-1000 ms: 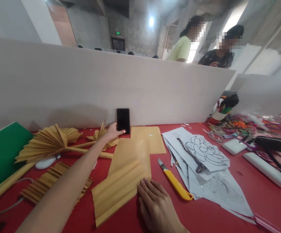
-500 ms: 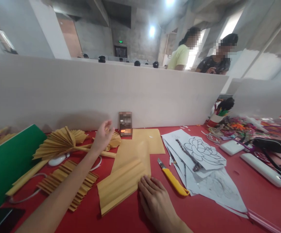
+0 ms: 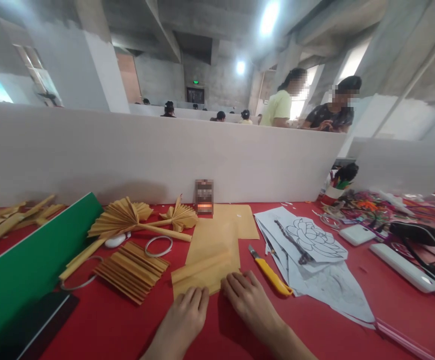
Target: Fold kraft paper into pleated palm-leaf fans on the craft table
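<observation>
The creased brown paper [image 3: 200, 272] lay on the red desk [image 3: 217, 345] just beyond both sets of fingers, its near edge turned toward them, probably so that the two hands could steady it evenly. A phone [image 3: 204, 197] leaned against the pale partition [image 3: 145, 160], farther out from the fingers, presumably so its lit screen could be seen hands-free. The yellow cutter [image 3: 272, 277] rested right of the right fingers, seemingly within easy reach, and the pleated paper [image 3: 130, 272] sat left of the left fingers, likely set aside to leave working room.

The left hand [image 3: 182, 322] had its fingers close together and slightly bent, touching the paper's near edge. The right hand [image 3: 251, 300] touched the near right corner, its fingers bent, the index a little apart from the others. Both thumbs were hidden, so whether either hand pinched the sheet could not be told.
</observation>
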{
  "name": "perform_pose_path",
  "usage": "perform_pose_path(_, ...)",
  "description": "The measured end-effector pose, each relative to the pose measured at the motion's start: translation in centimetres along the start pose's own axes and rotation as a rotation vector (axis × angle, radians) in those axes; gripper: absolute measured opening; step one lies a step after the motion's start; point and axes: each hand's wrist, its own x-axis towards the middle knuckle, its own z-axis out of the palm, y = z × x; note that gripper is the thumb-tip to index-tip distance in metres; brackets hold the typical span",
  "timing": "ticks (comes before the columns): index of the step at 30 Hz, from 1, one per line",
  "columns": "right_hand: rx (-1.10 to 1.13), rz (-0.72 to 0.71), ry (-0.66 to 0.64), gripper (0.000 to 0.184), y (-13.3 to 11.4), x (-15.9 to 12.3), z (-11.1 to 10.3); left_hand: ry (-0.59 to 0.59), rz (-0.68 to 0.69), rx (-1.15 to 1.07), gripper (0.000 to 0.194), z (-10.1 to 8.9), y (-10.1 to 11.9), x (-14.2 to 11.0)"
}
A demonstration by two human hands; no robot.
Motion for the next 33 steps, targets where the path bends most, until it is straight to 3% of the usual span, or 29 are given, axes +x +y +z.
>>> perform_pose_path(5,0.034,-0.038,0.048,0.023,0.1,0.5,-0.1,0.038,-0.039,0.054,0.055,0.2,0.6,0.3)
perform_pose_path(10,0.061,-0.051,0.002,0.012,0.4,1.8,-0.2,-0.023,0.009,-0.033,0.055,-1.3,-1.4,1.3)
perform_pose_path(12,0.085,-0.033,-0.019,0.015,0.4,2.2,-0.3,-0.013,-0.008,-0.117,0.044,-1.8,-2.2,1.6)
perform_pose_path(14,0.143,-0.009,-0.040,0.016,0.6,2.6,-0.5,0.011,-0.032,-0.195,0.033,-1.9,-2.6,1.7)
perform_pose_path(17,0.380,0.092,-0.060,0.019,2.0,4.6,-0.8,0.020,-0.037,-0.240,0.036,-1.6,-2.9,1.6)
perform_pose_path(20,0.819,0.408,0.060,0.015,5.5,9.5,0.3,0.060,-0.014,-0.243,0.037,-1.0,-3.0,1.5)
perform_pose_path(26,0.936,0.659,0.322,0.036,14.0,23.5,6.5,0.188,-0.044,-0.328,0.031,0.1,-3.1,1.2)
perform_pose_path(29,0.942,0.740,0.432,0.040,15.9,28.0,9.0,0.269,-0.066,-0.339,0.025,1.1,-2.8,1.1)
perform_pose_path(33,0.925,0.809,0.523,0.036,16.3,30.4,10.9,0.404,-0.092,-0.329,0.020,1.9,-2.7,1.2)
